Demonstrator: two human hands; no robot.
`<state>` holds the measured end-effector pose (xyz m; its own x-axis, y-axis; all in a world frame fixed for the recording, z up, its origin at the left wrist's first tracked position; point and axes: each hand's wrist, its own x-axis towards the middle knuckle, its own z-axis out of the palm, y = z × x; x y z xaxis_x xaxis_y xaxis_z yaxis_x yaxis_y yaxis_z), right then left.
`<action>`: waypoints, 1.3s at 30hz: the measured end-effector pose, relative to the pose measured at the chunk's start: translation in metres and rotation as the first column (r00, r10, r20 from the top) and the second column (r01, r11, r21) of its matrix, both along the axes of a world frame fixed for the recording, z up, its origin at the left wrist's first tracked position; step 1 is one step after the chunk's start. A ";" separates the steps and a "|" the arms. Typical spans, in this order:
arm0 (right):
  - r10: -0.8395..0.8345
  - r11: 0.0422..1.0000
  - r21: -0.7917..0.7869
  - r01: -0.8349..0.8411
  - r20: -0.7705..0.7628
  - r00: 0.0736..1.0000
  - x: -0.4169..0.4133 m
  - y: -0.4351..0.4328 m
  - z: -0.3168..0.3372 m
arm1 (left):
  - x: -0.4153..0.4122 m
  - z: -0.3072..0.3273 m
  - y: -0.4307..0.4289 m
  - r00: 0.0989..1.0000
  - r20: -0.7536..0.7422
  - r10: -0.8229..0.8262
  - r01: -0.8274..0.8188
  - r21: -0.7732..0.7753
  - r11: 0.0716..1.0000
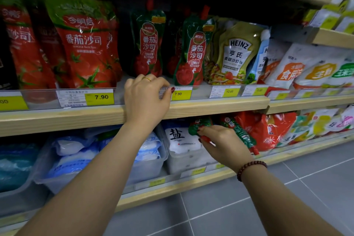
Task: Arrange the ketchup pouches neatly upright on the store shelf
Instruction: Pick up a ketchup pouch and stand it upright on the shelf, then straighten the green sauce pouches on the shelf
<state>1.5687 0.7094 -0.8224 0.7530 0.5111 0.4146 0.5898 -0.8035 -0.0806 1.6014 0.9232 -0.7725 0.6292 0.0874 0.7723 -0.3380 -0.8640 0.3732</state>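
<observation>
Two hands: the left hand (146,99) was at the front edge of the upper shelf (57,119); the right hand (220,143) was lower, before the lower shelf (191,184).
Left fingers (142,80): curled over the clear price rail (120,97) along that front edge, thumb pressed on its face beside a yellow 7.90 tag (181,94), clasping the rail.
Right fingers (208,130): grasping a held ketchup pouch (198,126) near its red cap. It lay crumpled and sideways, just under the upper shelf's front edge and over a salt bag (178,138).
Slanted pouch (240,134): green, just behind the right hand, red cap pointing down toward the lower shelf's front edge. Whether the hand touched it could not be told.
Standing pouches: two green ones stood on the upper shelf behind the left hand. The upright pouch (147,44) stood straight, and the leaning pouch (191,53) tipped toward a Heinz pouch (235,53).
Red pouches (84,44): large, standing toward the left end of the upper shelf.
Clear bins (149,166): on the lower shelf, holding salt bags.
</observation>
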 end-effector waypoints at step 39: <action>0.301 0.291 0.954 0.071 -0.161 0.940 -0.005 0.040 0.124 | -0.033 0.042 -0.003 0.446 -0.073 -0.892 0.500 -0.806 0.317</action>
